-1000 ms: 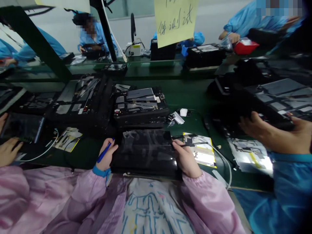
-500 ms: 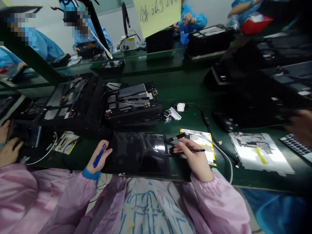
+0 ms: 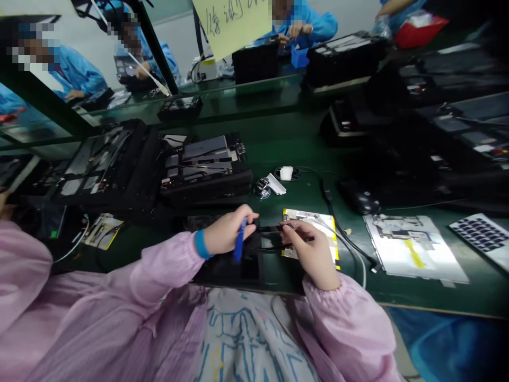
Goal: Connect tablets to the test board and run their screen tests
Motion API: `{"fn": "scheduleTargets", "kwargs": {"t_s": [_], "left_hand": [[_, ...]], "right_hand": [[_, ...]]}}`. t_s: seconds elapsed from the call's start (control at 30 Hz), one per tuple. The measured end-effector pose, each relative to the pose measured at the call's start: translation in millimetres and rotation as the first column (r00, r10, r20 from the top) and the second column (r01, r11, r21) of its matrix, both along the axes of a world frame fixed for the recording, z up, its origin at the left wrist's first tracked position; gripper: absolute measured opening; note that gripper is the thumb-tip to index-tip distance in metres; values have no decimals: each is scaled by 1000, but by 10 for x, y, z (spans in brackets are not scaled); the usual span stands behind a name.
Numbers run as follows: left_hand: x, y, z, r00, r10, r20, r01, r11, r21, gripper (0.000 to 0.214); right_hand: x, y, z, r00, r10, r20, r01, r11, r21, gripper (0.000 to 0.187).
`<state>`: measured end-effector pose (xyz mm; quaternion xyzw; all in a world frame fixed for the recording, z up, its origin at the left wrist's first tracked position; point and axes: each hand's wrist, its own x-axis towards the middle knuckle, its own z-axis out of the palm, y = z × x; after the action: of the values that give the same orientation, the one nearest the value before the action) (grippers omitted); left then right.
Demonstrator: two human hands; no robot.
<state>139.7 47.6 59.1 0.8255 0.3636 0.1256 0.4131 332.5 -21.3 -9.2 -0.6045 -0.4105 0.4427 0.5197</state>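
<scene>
A dark screen panel [image 3: 246,268] lies flat before me, partly covered by my left arm. My left hand [image 3: 226,233] is over it, closed round a blue pen [image 3: 239,243] that points down, with thumb and forefinger near the panel's right edge. From there a short black flat cable [image 3: 270,228] runs right to my right hand [image 3: 308,246], whose fingertips pinch its end. Whether the black stick seen before is still in that hand is hidden. Under my right fingers lies a white board with yellow edges [image 3: 326,225], crossed by a pale cable.
Stacked open tablet units stand behind the panel [image 3: 207,170] and further left [image 3: 99,159]. Right of me lie a mouse [image 3: 360,197], a silver plate [image 3: 417,249] and a dark-patterned sheet [image 3: 483,233]. Coiled cables [image 3: 286,173] sit mid-table. Co-workers in blue [image 3: 75,74] sit opposite.
My left hand has moved right with the blue pen, from the panel's left edge across to its right side. My right hand stays near the cable. The view has shifted slightly.
</scene>
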Motion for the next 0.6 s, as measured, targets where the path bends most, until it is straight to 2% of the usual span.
{"fn": "scheduleTargets", "kwargs": {"t_s": [0.1, 0.2, 0.27, 0.37, 0.5, 0.6], "left_hand": [[364, 148, -306, 993, -68, 95, 80, 989, -127, 15], [553, 219, -503, 988, -53, 142, 85, 969, -232, 18], [616, 229, -530, 986, -30, 163, 73, 962, -264, 20], [679, 239, -485, 996, -30, 87, 47, 977, -210, 20], [752, 285, -467, 989, -105, -103, 93, 989, -115, 16], [782, 324, -522, 973, -174, -154, 163, 983, -81, 13]], "right_hand": [[96, -69, -74, 999, -44, 20, 45, 999, -23, 35], [190, -127, -181, 983, -86, 165, 87, 996, 1, 33], [239, -149, -261, 932, -108, 347, 81, 992, 93, 30], [280, -162, -385, 785, -129, 605, -19, 973, 231, 28], [288, -186, -517, 608, -90, 789, -165, 958, 236, 34], [309, -215, -562, 550, -63, 833, -218, 952, 216, 35]]}}
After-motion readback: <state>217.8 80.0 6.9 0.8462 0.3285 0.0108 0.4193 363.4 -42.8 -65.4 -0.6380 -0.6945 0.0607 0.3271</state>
